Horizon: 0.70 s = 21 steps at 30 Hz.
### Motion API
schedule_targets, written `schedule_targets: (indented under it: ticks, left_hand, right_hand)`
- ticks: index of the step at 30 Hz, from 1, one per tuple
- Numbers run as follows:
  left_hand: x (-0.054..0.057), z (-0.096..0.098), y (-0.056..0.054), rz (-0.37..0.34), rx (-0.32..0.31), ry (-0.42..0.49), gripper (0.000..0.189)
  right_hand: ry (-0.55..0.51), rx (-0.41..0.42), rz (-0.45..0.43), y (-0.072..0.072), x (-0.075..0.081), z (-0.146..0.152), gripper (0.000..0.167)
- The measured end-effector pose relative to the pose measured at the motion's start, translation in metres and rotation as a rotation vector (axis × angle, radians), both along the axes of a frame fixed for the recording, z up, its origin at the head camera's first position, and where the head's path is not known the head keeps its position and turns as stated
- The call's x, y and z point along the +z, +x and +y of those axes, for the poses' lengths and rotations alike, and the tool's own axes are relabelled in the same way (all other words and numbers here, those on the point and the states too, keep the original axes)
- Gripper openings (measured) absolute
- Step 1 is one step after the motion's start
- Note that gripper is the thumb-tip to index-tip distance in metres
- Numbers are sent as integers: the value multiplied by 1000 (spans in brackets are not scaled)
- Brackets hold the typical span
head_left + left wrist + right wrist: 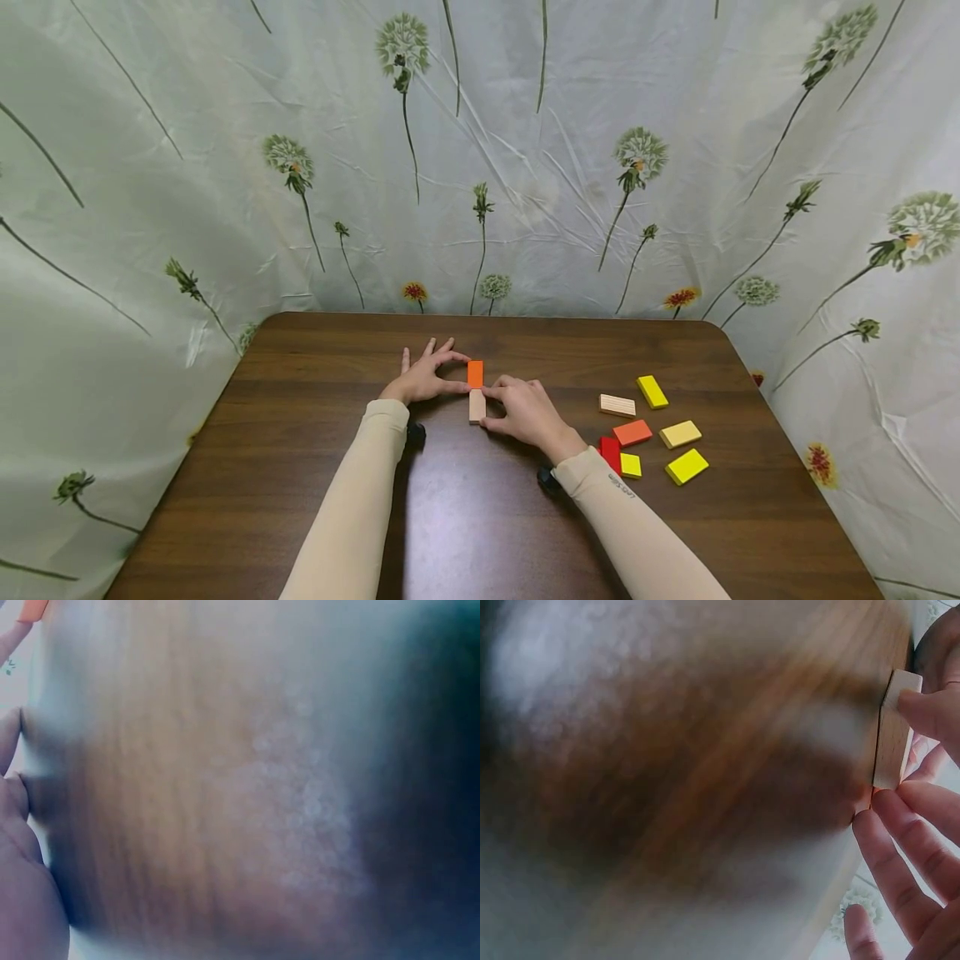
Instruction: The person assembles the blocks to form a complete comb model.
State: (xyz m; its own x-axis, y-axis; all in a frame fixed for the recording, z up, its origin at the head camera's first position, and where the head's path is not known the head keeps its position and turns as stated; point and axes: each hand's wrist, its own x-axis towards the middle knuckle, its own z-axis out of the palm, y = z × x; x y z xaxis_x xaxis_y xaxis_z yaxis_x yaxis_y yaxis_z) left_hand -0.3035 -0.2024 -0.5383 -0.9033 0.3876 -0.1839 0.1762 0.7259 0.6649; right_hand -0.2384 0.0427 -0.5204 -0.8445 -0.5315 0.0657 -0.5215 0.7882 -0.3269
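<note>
An orange block (476, 373) and a plain wooden block (477, 407) lie end to end on the table in the head view, meeting at their short sides. My left hand (422, 379) pinches the orange block between thumb and index finger, its other fingers spread. From the right, my right hand (528, 412) holds the plain wooden block by its two ends. The right wrist view shows the thumb at one end of that wooden block (891, 750) and fingers at the other. Only a corner of the orange block (31, 610) appears in the left wrist view, which is mostly blurred.
Loose blocks lie on the brown table (300, 467) to the right: a red block (610, 454), an orange-red block (632, 432), a striped wooden block (617, 406), a pale yellow block (680, 434) and several bright yellow ones. A flowered curtain (525, 167) hangs behind the table.
</note>
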Motion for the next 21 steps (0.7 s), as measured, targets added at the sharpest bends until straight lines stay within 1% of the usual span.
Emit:
schedule_targets:
  ticks: [15, 17, 21]
  left_hand:
    - [1, 1, 0, -2, 5, -20, 58]
    - [0, 1, 0, 0, 5, -22, 59]
    - [-4, 0, -3, 3, 5, -13, 61]
  right_hand:
    - [-17, 18, -8, -1, -2, -1, 55]
    - [-18, 19, -8, -1, -2, -1, 55]
    - [-21, 20, -17, -2, -2, -1, 55]
